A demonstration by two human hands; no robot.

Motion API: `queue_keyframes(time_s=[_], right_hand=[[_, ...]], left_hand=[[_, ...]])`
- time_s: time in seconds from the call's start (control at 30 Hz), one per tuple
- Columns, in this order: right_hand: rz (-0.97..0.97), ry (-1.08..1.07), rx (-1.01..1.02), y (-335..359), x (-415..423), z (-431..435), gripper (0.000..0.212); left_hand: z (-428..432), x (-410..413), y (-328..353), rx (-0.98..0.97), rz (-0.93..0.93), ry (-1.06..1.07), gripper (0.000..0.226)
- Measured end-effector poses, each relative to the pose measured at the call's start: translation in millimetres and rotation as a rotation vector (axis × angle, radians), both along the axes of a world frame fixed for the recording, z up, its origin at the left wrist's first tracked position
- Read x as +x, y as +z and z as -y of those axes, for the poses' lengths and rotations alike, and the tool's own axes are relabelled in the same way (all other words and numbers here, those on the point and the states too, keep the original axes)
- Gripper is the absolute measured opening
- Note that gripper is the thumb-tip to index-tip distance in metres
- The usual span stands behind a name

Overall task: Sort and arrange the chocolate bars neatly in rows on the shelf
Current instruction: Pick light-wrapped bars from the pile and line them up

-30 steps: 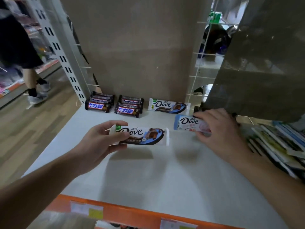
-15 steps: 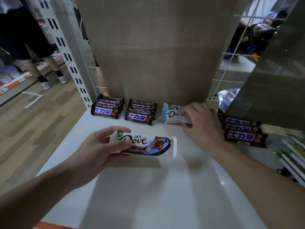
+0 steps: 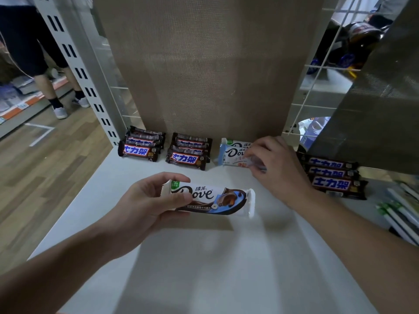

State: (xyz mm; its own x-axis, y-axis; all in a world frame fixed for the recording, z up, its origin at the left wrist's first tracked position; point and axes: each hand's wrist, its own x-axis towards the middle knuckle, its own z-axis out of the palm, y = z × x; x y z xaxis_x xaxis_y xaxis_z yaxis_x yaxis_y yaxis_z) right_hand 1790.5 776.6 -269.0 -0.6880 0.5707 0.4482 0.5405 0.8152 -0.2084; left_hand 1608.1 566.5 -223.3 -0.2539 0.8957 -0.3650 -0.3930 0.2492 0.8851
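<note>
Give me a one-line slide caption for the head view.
Left hand holds a white Dove bar over the shelf while right hand grips a pale-blue Dove bar beside two stacks of dark-wrapped bars.

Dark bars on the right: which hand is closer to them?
Right. The right hand is just left of the dark bars; the left hand is farther left, holding a Dove bar.

The shelf point(image 3: 204, 268) front is open; Snickers stacks point(image 3: 188, 158) and a Dove bar point(image 3: 233, 152) block the back.
</note>
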Motion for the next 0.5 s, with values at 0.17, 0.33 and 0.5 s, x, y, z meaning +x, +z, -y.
queue_keyframes(time_s=[0.17,0.33,0.5], right_hand=[[-0.075,0.025,0.008,12.5,5.2,3.6,0.019],[-0.18,0.222,0.001,49.6,26.0,28.0,0.029],[0.178,0.296,0.116,41.0,45.2,35.7,0.053]], left_hand=[[-9.7,8.6,-1.8,0.002,-0.035,0.015,0.029],[-32.9,20.6,-3.0,0.02,-0.066,0.038,0.033],[-61.1,38.7,-6.4,0.06,-0.044,0.051,0.032]])
